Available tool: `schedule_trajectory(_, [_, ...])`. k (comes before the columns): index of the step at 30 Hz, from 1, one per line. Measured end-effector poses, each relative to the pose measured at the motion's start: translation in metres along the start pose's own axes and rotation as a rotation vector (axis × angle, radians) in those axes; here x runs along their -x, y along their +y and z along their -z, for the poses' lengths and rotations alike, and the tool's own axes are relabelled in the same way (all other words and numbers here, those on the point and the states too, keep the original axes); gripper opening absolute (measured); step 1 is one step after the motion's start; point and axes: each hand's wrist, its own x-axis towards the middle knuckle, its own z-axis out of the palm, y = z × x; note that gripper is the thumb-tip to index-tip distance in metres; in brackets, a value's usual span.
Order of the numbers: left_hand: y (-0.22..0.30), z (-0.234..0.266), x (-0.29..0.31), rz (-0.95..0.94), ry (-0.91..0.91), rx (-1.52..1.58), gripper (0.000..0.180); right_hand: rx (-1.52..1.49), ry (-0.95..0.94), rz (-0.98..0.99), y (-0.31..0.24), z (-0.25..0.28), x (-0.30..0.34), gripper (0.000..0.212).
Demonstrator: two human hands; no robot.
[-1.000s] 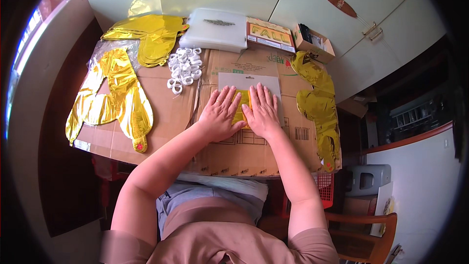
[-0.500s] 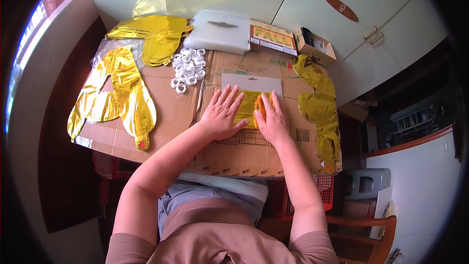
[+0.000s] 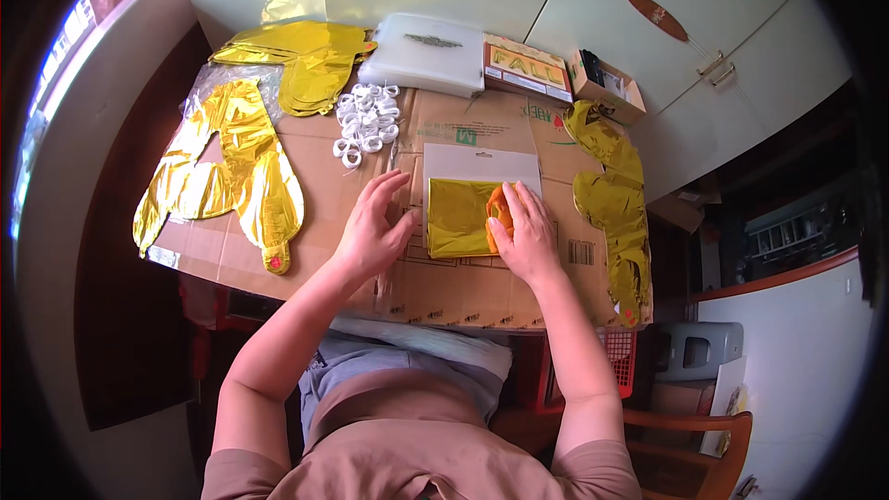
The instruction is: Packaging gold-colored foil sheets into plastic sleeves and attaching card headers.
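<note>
Right grip (image 3: 531, 233) clamped on orange cloth (image 3: 497, 207) over gold foil (image 3: 456, 218)
Left grip (image 3: 374, 227) apart; cardboard (image 3: 444, 304) bears green printing, box (image 3: 527, 63) gold letters.

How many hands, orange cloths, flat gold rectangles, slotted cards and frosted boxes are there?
Bare left hand, bare right hand: 2
Crumpled orange cloth: 1
Flat gold foil rectangle: 1
Pale rectangular slotted card: 1
Frosted white plastic box: 1
Total: 6

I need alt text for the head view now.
A right hand rests on an orange cloth over folded gold foil on a white card; the open left hand is left of the foil. White coils lie farther back on cardboard.
</note>
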Motion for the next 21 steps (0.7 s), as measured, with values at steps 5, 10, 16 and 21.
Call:
schedule_trajectory(5, [-0.005,-0.009,-0.026,-0.055,-0.002,-0.122,0.039,0.019,-0.010,-0.011,0.009,-0.004,-0.010,0.053])
schedule_trajectory(10, [-0.020,-0.016,-0.063,-0.248,-0.085,-0.177,0.025,0.077,-0.005,0.035,0.008,0.003,-0.016,0.053])
schedule_trajectory(16, [-0.022,-0.035,-0.115,-0.419,-0.277,-0.330,0.021,0.114,-0.009,0.144,-0.015,0.004,-0.015,0.050])
schedule_trajectory(21, [-0.031,-0.057,-0.140,-0.410,-0.506,-0.678,0.016,0.104,-0.018,0.185,-0.014,-0.009,-0.017,0.050])
